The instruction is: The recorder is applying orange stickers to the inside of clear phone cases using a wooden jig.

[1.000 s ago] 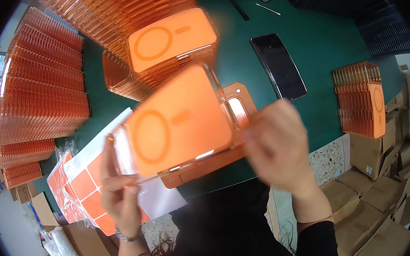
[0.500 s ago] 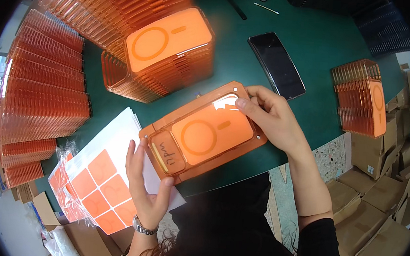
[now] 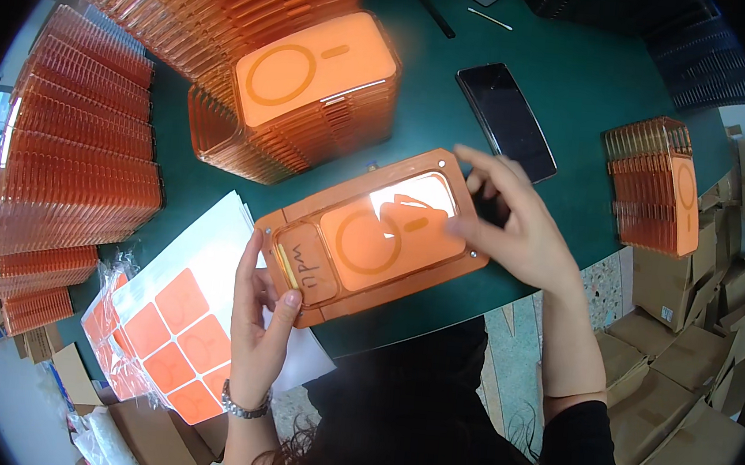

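An orange rectangular jig (image 3: 330, 314) with small metal screws at its corners is tilted over the front of the green table. Set in it is a glossy orange panel (image 3: 360, 271) marked with a ring and a short bar; beside that, a smaller see-through section bears handwriting. My left hand (image 3: 259, 333) grips the jig's left end, thumb on the front face and fingers behind the edge. At the right end, my right hand (image 3: 519, 232) has its fingers apart, the thumb by the panel's edge and slightly blurred. White glare covers the panel's upper right.
Nested clear orange shells stand in stacks (image 3: 88, 146) at the left; another stack (image 3: 315, 77) is topped by a ring-marked panel. A phone (image 3: 508, 120) lies behind my right hand. Orange sticker sheets (image 3: 177, 339) lie left. A small shell stack (image 3: 651, 186) and cardboard boxes (image 3: 661, 382) are right.
My right hand has loosened from the jig's upper right corner, its fingers spreading. My left hand has risen and closed on the left end. The jig has shifted slightly right.
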Tool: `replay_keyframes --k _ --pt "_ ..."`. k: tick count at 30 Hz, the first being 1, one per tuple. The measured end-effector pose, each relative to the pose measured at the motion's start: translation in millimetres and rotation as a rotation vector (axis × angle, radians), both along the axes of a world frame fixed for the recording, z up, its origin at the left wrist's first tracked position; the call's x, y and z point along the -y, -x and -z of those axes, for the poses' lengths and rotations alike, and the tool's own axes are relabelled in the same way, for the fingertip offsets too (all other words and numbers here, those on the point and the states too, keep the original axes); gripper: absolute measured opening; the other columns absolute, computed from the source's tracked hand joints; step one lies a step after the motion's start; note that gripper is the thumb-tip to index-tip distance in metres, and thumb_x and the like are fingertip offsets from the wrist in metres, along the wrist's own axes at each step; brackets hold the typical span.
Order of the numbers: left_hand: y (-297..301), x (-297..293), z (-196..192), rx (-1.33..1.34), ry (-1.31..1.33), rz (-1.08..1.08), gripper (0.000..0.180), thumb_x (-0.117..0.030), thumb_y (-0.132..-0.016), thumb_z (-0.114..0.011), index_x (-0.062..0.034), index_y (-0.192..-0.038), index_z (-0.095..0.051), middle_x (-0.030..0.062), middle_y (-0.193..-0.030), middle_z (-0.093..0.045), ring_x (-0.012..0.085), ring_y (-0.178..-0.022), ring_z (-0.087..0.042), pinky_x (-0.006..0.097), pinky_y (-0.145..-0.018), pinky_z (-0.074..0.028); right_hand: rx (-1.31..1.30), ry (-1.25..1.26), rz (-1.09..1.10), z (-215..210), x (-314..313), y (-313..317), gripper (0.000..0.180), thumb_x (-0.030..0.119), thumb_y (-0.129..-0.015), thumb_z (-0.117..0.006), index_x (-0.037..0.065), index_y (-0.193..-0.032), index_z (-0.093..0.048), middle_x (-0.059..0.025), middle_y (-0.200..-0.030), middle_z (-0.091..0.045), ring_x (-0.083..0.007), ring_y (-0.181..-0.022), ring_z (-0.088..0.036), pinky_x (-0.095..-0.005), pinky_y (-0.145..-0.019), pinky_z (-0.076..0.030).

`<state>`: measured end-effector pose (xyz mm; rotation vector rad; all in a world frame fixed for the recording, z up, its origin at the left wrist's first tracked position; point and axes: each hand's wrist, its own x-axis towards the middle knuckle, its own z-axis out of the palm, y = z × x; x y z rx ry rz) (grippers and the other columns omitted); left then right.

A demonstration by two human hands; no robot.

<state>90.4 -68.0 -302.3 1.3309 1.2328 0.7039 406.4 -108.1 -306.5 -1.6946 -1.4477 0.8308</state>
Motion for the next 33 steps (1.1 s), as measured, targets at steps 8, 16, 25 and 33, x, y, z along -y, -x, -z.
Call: replay_keyframes --k 8,16,25,33 --pt "3.4 -6.7 1.1 -0.381 -0.231 0.159 0.081 -0.023 -0.091 -0.070 -0.0102 -0.160 -0.030 0.0100 -0.121 -0.049 0.0232 -0.116 -0.044 0.036 -0.100 -0.037 0.143 0.086 -0.120 -9.4 11.9 -8.9 0.089 0.037 -0.062 -0.093 0.015 -0.142 -0.060 -0.0086 -0.122 -0.050 -0.0275 -0.115 -0.044 -0.0384 -0.104 -0.039" --pt "6.2 -47.3 1.1 -0.610 -0.958 0.652 0.101 -0.053 -0.076 -0.080 -0.0122 -0.155 -0.034 0.0228 -0.147 -0.046 0.0411 -0.139 -0.041 0.063 -0.118 -0.022 0.355 -0.341 -0.333 -12.6 -7.0 6.8 0.091 0.040 -0.067 -0.089 0.014 -0.146 -0.053 -0.0134 -0.144 -0.050 -0.0364 -0.136 -0.044 -0.0535 -0.116 -0.031" --pt "-19.4 -55.7 -16.5 -0.152 -1.197 0.208 0.106 -0.081 -0.088 -0.046 -0.0182 -0.162 -0.005 0.0274 -0.157 -0.031 0.0474 -0.144 -0.034 0.066 -0.116 -0.026 0.311 -0.564 -0.206 -55.2 6.0 -17.4 0.078 0.040 -0.066 -0.089 0.011 -0.134 -0.061 -0.0138 -0.131 -0.059 -0.0360 -0.123 -0.056 -0.0546 -0.109 -0.040" --pt "26.2 -36.5 -6.7 -0.388 -1.053 -0.041 0.087 -0.067 -0.098 -0.040 -0.0116 -0.161 -0.016 0.0205 -0.162 -0.029 0.0405 -0.148 -0.033 0.062 -0.116 -0.031 0.921 -0.106 0.990 -87.5 98.3 -149.7 0.080 0.057 -0.079 -0.076 -0.001 -0.132 -0.062 -0.0179 -0.118 -0.064 -0.0338 -0.110 -0.065 -0.0419 -0.095 -0.051"
